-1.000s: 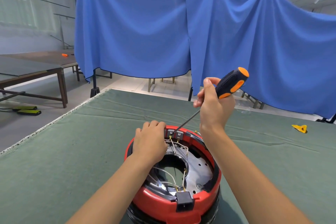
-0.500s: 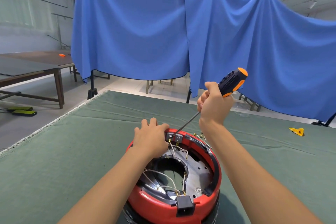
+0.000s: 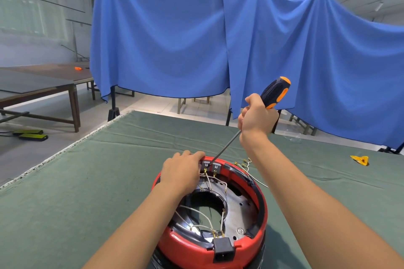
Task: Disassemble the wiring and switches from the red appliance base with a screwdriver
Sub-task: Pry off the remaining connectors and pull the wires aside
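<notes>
Head camera, looking down at a green cloth-covered table [image 3: 76, 181]. A round red appliance base [image 3: 261, 209] lies open side up at the near middle of the table, with white wires [image 3: 196, 209] looping across its metal inside and a black plug socket [image 3: 223, 249] at its near rim. Two small grey switches [image 3: 211, 166] sit side by side on the far rim.

The left hand [image 3: 181, 172] rests on the far rim just left of the switches, fingers curled over the edge to steady the base. The right hand [image 3: 256, 120] is raised, fingers wrapped tightly around the black-and-orange handle of a screwdriver [image 3: 275, 93]. Its shaft slants down so the tip meets the switches.

The step in hand appears to be prying or loosening a switch. The next move likely needs steady downward pressure while the base is held firm. A blue curtain [image 3: 196, 39] hangs behind.
</notes>
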Motion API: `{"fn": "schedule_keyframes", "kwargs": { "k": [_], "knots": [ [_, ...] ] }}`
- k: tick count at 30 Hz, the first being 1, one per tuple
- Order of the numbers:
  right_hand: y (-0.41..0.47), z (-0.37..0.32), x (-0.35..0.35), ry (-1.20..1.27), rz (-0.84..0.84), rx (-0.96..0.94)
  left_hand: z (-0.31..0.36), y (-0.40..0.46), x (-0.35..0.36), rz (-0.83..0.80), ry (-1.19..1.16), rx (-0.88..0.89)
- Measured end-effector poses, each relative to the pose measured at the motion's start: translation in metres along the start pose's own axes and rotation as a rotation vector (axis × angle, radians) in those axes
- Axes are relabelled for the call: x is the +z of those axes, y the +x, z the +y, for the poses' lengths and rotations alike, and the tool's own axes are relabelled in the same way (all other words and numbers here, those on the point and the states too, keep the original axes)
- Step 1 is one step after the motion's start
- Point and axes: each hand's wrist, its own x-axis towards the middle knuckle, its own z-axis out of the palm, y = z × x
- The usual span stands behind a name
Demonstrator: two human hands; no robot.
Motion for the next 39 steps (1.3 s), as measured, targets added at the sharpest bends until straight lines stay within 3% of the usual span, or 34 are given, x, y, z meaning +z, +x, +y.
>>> {"fn": "schedule_keyframes", "kwargs": {
  "k": [14, 19, 25, 33, 39],
  "knots": [
    [0.016, 0.026, 0.020, -0.321, -0.040, 0.059, 0.000, 0.000, 0.003, 0.029, -0.014, 0.022],
    [0.016, 0.003, 0.013, -0.160, -0.033, 0.097, -0.001, -0.001, 0.001, 0.024, -0.033, 0.026],
    [0.001, -0.016, -0.013, 0.092, -0.004, 0.014, -0.002, -0.001, 0.001, 0.009, -0.049, 0.005],
    [-0.006, -0.005, -0.042, 0.222, 0.197, 0.060, 0.000, -0.006, -0.001, 0.017, -0.063, 0.006],
    [-0.007, 0.001, -0.050, 0.287, 0.254, 0.115, -0.001, -0.005, -0.001, 0.021, -0.080, 0.001]
  ]
}}
